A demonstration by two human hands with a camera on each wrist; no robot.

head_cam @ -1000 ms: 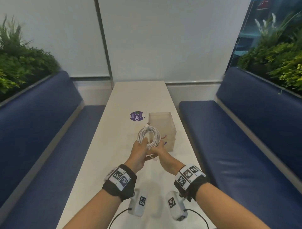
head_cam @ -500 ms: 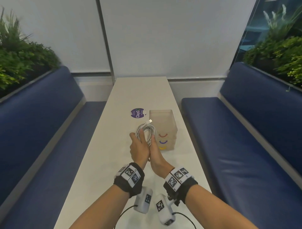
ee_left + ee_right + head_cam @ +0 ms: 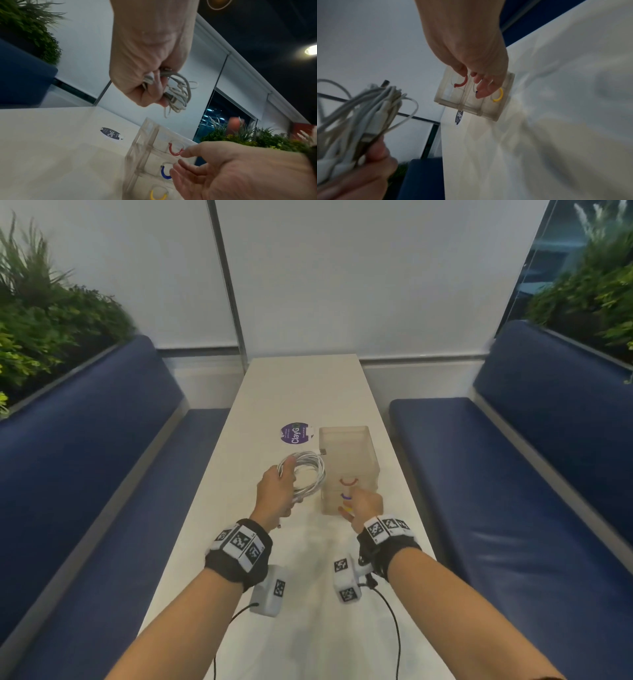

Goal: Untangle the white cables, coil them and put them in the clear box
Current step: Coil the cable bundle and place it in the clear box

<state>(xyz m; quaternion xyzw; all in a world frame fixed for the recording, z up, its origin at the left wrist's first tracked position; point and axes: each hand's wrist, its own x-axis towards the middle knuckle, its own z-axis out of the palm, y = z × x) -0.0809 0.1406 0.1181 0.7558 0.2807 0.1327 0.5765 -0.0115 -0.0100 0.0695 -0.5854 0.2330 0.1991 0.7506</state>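
The table (image 3: 301, 392) carried the box (image 3: 346, 436) near its middle, toward the right edge, a clear three-drawer unit with red, blue and yellow handles on the near face. The left hand (image 3: 275, 491) was closed round the coil (image 3: 306, 474), held above the table just left of the box; the right hand (image 3: 364, 503) was loosely spread, holding nothing, fingers at the drawer fronts. The coil looked light, limp and springy, likely to sprawl if released, so it seemed best gripped across the gathered strands, as here. The box looked rigid and light, perhaps prone to sliding when a drawer was pulled. The left wrist view showed a fingertip (image 3: 186, 153) at the red handle (image 3: 173, 150), hidden in the head view; the right wrist view showed a metal plug (image 3: 385, 83) poking from the bundle.
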